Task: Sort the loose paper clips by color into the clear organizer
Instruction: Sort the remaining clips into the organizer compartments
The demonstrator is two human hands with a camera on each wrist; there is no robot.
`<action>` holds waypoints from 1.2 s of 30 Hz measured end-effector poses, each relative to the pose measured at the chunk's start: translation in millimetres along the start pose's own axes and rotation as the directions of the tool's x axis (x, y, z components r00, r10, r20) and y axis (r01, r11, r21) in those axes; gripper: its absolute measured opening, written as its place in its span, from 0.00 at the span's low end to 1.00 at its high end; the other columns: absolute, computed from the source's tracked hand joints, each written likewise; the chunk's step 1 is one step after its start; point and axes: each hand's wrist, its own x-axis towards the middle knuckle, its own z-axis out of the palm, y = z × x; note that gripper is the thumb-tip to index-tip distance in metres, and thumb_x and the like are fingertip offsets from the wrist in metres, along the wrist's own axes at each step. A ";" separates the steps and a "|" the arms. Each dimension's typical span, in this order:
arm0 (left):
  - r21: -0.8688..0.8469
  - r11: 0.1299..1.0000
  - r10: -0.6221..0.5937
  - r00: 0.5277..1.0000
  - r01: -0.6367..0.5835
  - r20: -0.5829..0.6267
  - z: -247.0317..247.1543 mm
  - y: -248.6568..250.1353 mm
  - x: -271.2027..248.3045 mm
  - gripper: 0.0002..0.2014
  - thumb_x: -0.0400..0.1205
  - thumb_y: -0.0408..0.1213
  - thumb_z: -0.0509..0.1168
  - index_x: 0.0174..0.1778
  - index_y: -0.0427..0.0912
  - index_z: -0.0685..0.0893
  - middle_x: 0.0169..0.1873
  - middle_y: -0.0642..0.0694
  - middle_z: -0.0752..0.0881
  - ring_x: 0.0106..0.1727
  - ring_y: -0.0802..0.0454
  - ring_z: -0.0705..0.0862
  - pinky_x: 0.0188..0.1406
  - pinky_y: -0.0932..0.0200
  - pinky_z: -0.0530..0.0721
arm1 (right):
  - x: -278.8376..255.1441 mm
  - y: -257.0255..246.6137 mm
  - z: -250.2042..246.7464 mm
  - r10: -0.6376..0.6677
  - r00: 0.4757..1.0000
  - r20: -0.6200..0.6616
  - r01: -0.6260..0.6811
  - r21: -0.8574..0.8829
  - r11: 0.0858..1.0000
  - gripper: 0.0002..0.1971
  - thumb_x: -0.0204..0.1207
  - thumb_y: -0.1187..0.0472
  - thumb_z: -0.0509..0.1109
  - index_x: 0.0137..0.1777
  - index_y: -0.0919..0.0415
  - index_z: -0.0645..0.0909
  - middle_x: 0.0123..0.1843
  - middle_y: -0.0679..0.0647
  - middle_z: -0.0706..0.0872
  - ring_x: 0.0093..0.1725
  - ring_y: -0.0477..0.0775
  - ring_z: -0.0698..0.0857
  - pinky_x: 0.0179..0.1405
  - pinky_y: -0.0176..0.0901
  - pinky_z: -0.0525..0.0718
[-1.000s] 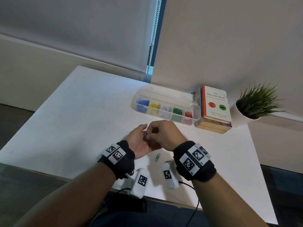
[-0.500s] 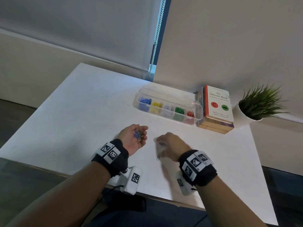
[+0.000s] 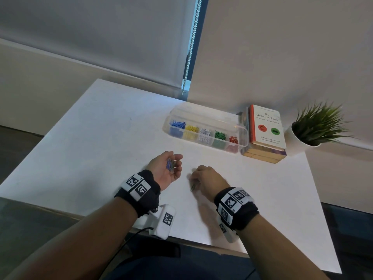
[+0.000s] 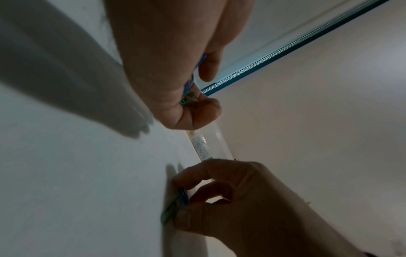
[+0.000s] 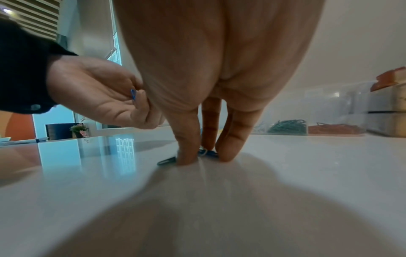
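My right hand (image 3: 207, 179): thumb and fingertips pinched on the table clips (image 5: 206, 153), one blue, one green, flat on the table (image 3: 101, 138). My left hand (image 3: 164, 168), at its 9 o'clock, palm up, fingers curled round the palm clips (image 3: 170, 164), blue and green. Organizer (image 3: 201, 115) at 12 o'clock, well apart; book stack (image 3: 266, 128) at its 3 o'clock.

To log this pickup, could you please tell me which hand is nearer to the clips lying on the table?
Right. The right hand has its fingertips pinching the table clips; the left hand is held apart to their left, cupping other clips.
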 end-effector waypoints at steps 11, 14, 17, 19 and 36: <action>-0.003 1.000 -0.002 1.000 0.002 0.012 4.2 1.8 -3.9 0.16 0.87 0.42 0.54 0.45 0.36 0.82 0.28 0.44 0.81 0.29 0.51 0.79 0.31 0.62 0.78 | -1.3 -5.7 -1.8 0.068 0.996 0.050 -0.067 -0.022 0.998 0.13 0.70 0.73 0.59 0.39 0.53 0.75 0.42 0.54 0.78 0.44 0.58 0.79 0.42 0.46 0.80; -0.016 1.000 -0.002 1.000 0.002 0.020 4.4 1.7 -5.6 0.16 0.87 0.42 0.55 0.45 0.35 0.82 0.30 0.42 0.83 0.30 0.49 0.82 0.35 0.59 0.79 | -2.7 -1.9 -9.3 0.141 0.990 0.019 -0.141 0.066 0.988 0.10 0.71 0.71 0.60 0.39 0.55 0.76 0.41 0.53 0.80 0.42 0.56 0.78 0.39 0.42 0.74; -0.013 1.000 -0.009 0.999 0.010 0.035 6.1 0.7 -7.3 0.18 0.88 0.43 0.54 0.46 0.33 0.82 0.33 0.39 0.85 0.35 0.45 0.83 0.39 0.56 0.81 | -2.8 -5.1 -29.4 0.188 0.976 -0.105 -0.147 0.315 0.937 0.08 0.69 0.69 0.67 0.41 0.56 0.82 0.38 0.49 0.83 0.40 0.50 0.80 0.40 0.38 0.76; -0.007 0.999 -0.032 0.998 0.032 0.061 9.0 -1.2 -8.6 0.20 0.88 0.46 0.53 0.47 0.32 0.81 0.35 0.37 0.85 0.36 0.44 0.84 0.42 0.53 0.83 | -2.2 -17.4 -44.5 0.147 0.975 -0.169 -0.052 0.468 0.882 0.08 0.69 0.68 0.70 0.37 0.53 0.81 0.32 0.46 0.82 0.33 0.47 0.79 0.38 0.37 0.76; -0.070 0.998 0.008 0.994 0.000 0.113 -2.5 5.2 -13.4 0.13 0.84 0.25 0.52 0.59 0.29 0.79 0.53 0.29 0.85 0.52 0.34 0.86 0.57 0.47 0.84 | -1.0 -23.3 -8.8 0.174 0.980 0.092 -0.174 -0.015 0.985 0.11 0.69 0.62 0.75 0.50 0.59 0.81 0.53 0.57 0.84 0.53 0.59 0.83 0.42 0.45 0.81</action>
